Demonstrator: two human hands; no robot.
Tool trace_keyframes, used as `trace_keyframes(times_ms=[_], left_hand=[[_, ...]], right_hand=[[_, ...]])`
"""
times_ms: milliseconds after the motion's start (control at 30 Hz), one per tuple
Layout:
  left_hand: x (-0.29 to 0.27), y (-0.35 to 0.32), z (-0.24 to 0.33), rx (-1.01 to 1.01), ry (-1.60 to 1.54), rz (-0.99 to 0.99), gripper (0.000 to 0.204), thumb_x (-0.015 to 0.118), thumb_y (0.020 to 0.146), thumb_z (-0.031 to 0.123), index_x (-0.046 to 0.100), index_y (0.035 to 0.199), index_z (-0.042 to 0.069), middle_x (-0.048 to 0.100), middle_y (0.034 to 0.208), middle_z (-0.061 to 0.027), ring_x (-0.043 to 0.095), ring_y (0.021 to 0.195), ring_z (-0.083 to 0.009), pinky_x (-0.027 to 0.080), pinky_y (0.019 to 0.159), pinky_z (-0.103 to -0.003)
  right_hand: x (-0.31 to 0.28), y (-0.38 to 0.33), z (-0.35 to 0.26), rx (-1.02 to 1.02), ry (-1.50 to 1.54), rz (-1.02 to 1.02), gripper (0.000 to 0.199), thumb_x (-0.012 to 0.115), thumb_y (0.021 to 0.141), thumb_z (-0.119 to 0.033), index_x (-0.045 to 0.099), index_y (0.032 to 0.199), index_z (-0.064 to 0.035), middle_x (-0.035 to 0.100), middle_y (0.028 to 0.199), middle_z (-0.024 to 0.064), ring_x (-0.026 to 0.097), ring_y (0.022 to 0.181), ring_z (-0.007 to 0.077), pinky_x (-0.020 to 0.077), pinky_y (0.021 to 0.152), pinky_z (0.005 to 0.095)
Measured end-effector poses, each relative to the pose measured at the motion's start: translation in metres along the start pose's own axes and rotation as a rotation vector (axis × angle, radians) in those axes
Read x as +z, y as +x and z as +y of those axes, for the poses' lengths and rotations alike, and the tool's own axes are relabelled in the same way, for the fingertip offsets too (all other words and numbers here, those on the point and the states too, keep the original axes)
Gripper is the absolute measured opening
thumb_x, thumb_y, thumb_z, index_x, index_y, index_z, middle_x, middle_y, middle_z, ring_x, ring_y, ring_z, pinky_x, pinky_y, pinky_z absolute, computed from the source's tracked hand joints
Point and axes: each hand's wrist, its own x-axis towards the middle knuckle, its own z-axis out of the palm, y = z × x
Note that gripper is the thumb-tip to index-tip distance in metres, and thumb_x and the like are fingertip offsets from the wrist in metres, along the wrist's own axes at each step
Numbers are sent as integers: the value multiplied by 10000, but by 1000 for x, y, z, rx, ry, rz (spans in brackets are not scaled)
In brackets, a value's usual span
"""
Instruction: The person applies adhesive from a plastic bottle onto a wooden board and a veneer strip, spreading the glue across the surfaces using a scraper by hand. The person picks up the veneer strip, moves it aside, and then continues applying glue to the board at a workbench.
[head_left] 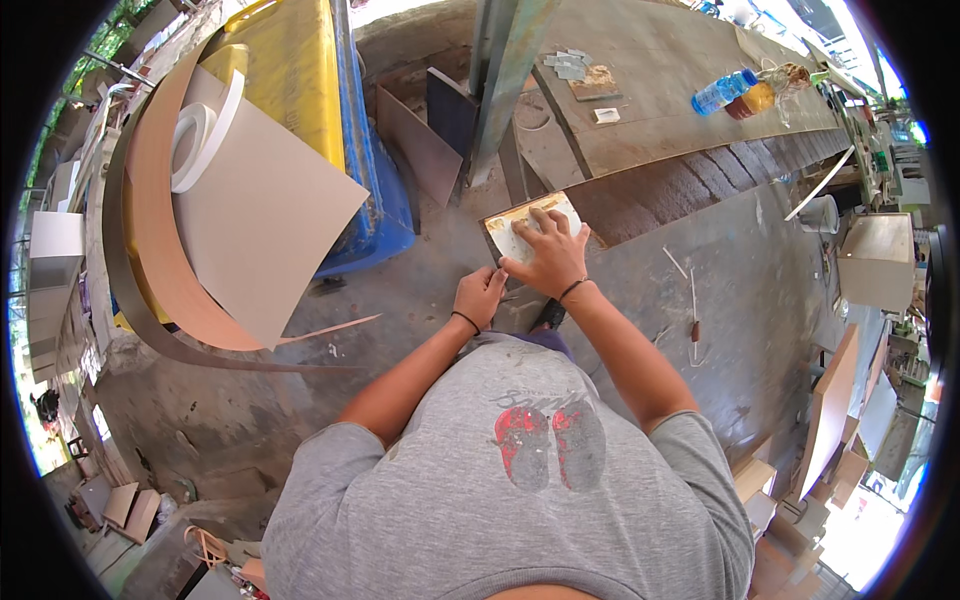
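Head view: your right hand (548, 252) lies flat, fingers spread, pressing on the small board (530, 228) at the near edge of the workbench (680, 80). Your left hand (481, 296) is clenched around the board's near corner, just beside the right.

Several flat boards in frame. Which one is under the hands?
The small pale board on the grey floor. The right hand lies flat on it; the left hand is at its near corner. The large grey sheet and dark panels lie untouched farther away.
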Motion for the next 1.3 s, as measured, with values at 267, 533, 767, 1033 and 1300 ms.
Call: trace_keyframes(times_ms=[267,533,767,1033,1300], left_hand=[[3,0,-5,32,59,88,419,581,958,349,600,758,-19,631,646,-148,613,575,-255,464,578,-374],[14,8,-22,-21,-136,8,386,560,974,324,569,806,-23,601,666,-164,608,591,-232,490,587,-376],[11,2,-4,39,-122,19,349,552,984,281,575,838,-36,603,684,-156,619,613,-198,511,592,-363],[10,1,1,11,-90,-24,312,504,1012,268,596,997,-29,667,812,-129,655,688,-162,573,659,-323],[17,4,-11,27,-137,11,338,488,1019,310,609,1030,-5,676,784,-144,678,658,-214,565,650,-329]], right_hand=[[-34,-11,-11,42,3,-174,632,649,699,-572,687,1206,-196,529,1399,86,396,1336,288,232,1001,732],[-25,13,-10,33,-13,-131,622,639,693,-550,695,1203,-198,535,1400,68,400,1337,281,238,1000,727],[-22,15,-13,62,-48,-230,607,636,693,-557,695,1192,-216,532,1397,52,392,1347,275,227,1016,753],[-24,15,-17,64,-6,-160,606,662,670,-546,705,1176,-214,545,1385,59,404,1332,276,228,1005,715],[-7,11,-18,48,-50,-125,629,656,687,-575,688,1208,-225,515,1410,63,384,1343,284,232,994,729]])
